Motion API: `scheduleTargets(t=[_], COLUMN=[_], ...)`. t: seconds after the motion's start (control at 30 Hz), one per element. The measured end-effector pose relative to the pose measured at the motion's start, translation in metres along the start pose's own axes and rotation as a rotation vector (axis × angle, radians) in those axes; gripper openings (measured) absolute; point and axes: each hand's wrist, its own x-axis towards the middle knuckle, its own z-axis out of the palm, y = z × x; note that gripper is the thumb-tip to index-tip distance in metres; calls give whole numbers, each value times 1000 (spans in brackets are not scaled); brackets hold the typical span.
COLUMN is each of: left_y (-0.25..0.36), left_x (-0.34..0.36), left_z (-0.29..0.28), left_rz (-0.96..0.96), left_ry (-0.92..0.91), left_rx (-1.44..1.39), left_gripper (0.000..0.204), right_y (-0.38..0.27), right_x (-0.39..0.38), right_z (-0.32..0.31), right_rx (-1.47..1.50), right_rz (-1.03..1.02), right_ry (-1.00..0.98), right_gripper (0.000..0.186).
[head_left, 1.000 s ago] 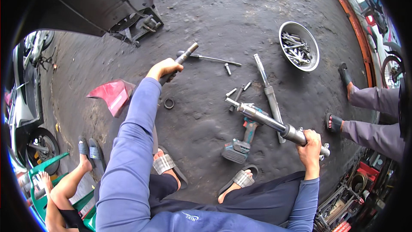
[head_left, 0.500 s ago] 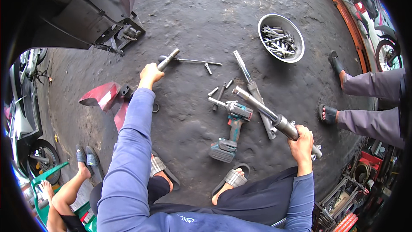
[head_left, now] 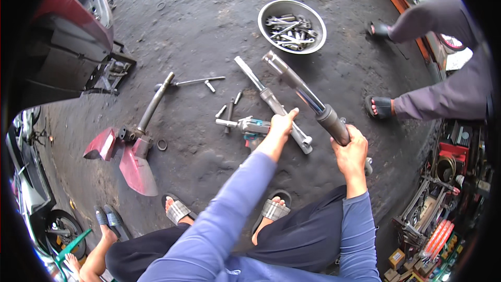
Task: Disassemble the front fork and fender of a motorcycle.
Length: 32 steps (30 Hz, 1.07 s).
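My right hand (head_left: pixel 352 151) is wrapped round the lower body of a motorcycle front fork leg (head_left: pixel 330 121), which is raised at a slant, its chrome tube pointing up and left. Beside it a second fork leg (head_left: pixel 271 102) lies on the floor. Across its middle, my left hand (head_left: pixel 282 127) closes round the tube, its underside fingers hidden. A cordless impact wrench (head_left: pixel 254 126) lies just left of that hand, partly covered by my forearm. Farther left lies a steering stem (head_left: pixel 156 102) with red plastic panels (head_left: pixel 136 169) at its base.
A metal bowl (head_left: pixel 262 34) of wrenches and sockets stands beyond the fork legs. A long-handled tool (head_left: pixel 198 80) and loose sockets (head_left: pixel 210 86) lie on the floor. Another person's sandalled foot (head_left: pixel 380 107) is at right, above a tool rack (head_left: pixel 417 203). Red bodywork (head_left: pixel 73 15) stands at far left.
My left hand has let go of the steering stem and moved right to the fork leg on the floor. My right hand still holds its fork leg. The person at right has shifted their legs.
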Motion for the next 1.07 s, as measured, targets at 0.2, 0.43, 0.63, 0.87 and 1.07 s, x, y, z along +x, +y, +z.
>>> scheduleTargets(t=[0.2, 0.43, 0.63, 0.87, 1.07], left_y=[-20, -20, -4, 58, 117], left_x=[8, 42, -60, -240, -433], left_z=[47, 31, -10, -32, 3], left_rz=[117, 195, 207, 433, 401], left_ry=[648, 326, -186, -324, -208], left_rx=[513, -213, -576, -118, 227], left_gripper=[96, 39, 27, 19, 32], right_y=[-7, -6, -7, -42, -124], right_x=[-8, -23, -30, -54, -133], right_z=[-6, -29, -55, -76, -158], right_rx=[204, 392, 547, 1233, 1386], right_rz=[134, 156, 237, 309, 573], right_ry=[36, 57, 34, -223, -155], right_gripper=[32, 32, 28, 22, 24])
